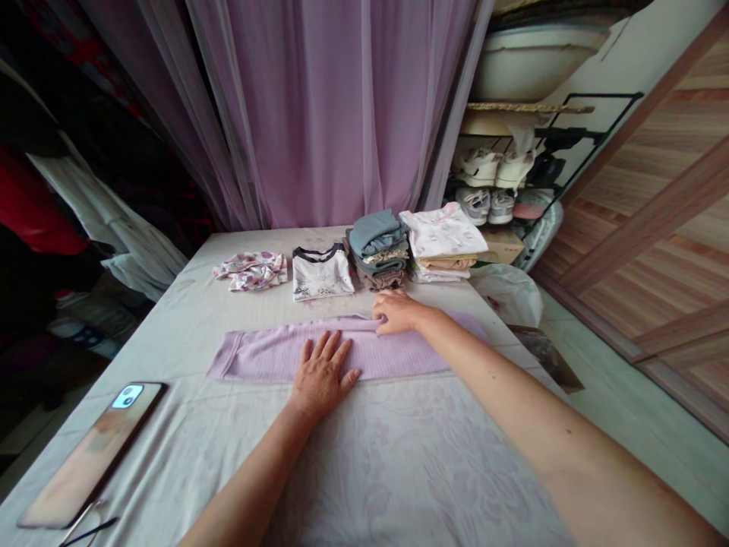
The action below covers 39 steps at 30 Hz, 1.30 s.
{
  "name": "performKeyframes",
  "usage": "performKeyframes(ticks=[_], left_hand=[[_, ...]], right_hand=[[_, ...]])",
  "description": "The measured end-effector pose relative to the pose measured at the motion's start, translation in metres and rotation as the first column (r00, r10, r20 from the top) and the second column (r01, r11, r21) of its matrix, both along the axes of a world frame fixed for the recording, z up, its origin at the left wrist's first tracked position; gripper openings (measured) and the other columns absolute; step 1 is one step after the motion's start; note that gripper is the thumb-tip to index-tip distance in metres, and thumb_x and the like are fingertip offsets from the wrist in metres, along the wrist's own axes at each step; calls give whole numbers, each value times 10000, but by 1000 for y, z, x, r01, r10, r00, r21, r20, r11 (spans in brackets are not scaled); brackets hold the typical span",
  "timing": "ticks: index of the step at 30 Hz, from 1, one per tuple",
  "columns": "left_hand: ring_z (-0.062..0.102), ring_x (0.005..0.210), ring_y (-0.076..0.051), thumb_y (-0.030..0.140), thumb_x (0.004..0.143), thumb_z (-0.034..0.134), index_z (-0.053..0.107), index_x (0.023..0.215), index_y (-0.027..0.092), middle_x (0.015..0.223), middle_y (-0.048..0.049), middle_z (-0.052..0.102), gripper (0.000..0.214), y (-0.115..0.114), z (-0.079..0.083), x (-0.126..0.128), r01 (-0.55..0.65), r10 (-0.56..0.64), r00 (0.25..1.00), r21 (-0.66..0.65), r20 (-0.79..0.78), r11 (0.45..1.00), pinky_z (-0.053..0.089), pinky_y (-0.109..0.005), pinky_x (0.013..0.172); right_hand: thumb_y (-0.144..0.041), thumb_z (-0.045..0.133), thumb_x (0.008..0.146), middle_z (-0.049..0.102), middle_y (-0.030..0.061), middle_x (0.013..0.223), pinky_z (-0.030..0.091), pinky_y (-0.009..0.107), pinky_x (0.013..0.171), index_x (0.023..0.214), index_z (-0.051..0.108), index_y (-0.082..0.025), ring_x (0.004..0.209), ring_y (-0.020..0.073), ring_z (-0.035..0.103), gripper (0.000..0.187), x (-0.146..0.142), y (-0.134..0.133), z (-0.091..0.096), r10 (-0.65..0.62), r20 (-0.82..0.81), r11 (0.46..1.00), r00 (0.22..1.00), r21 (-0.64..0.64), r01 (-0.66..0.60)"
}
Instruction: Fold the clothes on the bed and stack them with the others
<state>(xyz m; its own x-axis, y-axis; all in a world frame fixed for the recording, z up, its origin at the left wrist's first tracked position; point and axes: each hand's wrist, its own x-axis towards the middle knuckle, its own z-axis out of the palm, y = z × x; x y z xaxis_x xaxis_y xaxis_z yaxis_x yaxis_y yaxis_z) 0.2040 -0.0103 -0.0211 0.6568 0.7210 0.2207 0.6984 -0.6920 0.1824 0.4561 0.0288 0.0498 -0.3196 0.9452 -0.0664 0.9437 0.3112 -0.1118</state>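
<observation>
A lilac ribbed garment [262,353], folded into a long strip, lies crosswise on the cloth-covered table [228,441]. It looks like a pair of pants, with a band at its left end. My left hand [323,374] rests flat on its middle, fingers spread. At its far edge, my right hand [396,311] has its fingers closed on the lilac fabric. Behind the strip are a crumpled purple-patterned white cloth [254,271], a folded white shirt with a dark collar [322,275], a stack of grey-green and brown clothes [379,247] and a stack topped by a white garment [444,232].
A phone [94,456] lies at the table's left, near thin-framed glasses [91,526]. A purple curtain [342,114] hangs behind the table. To the right stand a shoe rack [598,137] with sneakers [478,165], and a wooden door [654,228]. A plastic bag [509,292] is beside the table.
</observation>
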Motion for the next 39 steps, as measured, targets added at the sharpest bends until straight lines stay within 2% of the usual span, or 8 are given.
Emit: performKeyframes(ticks=[2,7,12,16,24,30,35,39], left_hand=[[357,1416,-321,580,916,453,485,1424,296,1517,-95,442,583,0,-1,0,-2,2,1000,12,17,1000,227,-571,1164],[357,1416,-327,582,918,449,488,1427,278,1529,-100,422,594,-1,2,1,-2,2,1000,1,-3,1000,243,-578,1157],[357,1417,-315,587,933,410,485,1431,260,1530,-88,422,601,-4,10,1,-15,14,999,-12,-44,1000,266,-573,1153],[340,1430,-300,592,940,385,470,1440,261,1541,-67,407,606,-5,12,1,-26,25,997,-19,-73,999,258,-569,1161],[315,1443,-292,597,942,374,458,1447,271,1548,-55,397,607,-5,13,1,-29,25,997,-50,-77,998,226,-562,1175],[326,1435,-296,597,937,388,453,1449,281,1551,-47,396,605,-4,11,0,-28,24,997,-46,-75,999,231,-561,1172],[333,1430,-295,592,936,398,458,1445,282,1546,-48,404,599,-5,12,0,-27,25,997,-39,-74,999,242,-557,1169],[334,1430,-295,591,936,399,464,1441,280,1543,-53,408,598,-4,11,1,-30,27,997,-36,-69,999,247,-562,1166]], right_hand=[[-270,740,671,730,27,1004,439,323,847,782,760,-298,1029,243,611,117,-3,-6,6,65,63,998,996,-23,-64],[-133,699,667,721,18,793,418,318,811,740,752,-308,854,206,631,197,-15,-4,15,115,138,991,984,-80,-105],[-197,702,709,717,79,989,377,376,954,811,764,-232,1029,244,594,125,-30,6,26,169,344,980,924,-157,-121],[-222,698,748,707,129,1089,318,440,1042,949,751,-166,1102,279,586,215,-40,12,30,134,488,984,863,-169,-57],[-223,713,709,730,174,1059,334,494,1007,990,748,-163,1055,326,636,289,-35,23,31,6,457,985,889,-154,73],[-298,642,754,716,120,1160,479,369,857,1162,710,-219,1072,292,653,421,-21,27,37,-59,389,945,919,-274,177],[-344,419,900,722,139,1142,499,332,817,1077,757,-156,1038,265,673,425,-23,40,43,-109,322,917,940,-333,221],[-357,544,839,743,157,1060,504,341,820,1047,765,-129,1009,283,680,379,-35,41,48,-76,350,917,934,-343,204]])
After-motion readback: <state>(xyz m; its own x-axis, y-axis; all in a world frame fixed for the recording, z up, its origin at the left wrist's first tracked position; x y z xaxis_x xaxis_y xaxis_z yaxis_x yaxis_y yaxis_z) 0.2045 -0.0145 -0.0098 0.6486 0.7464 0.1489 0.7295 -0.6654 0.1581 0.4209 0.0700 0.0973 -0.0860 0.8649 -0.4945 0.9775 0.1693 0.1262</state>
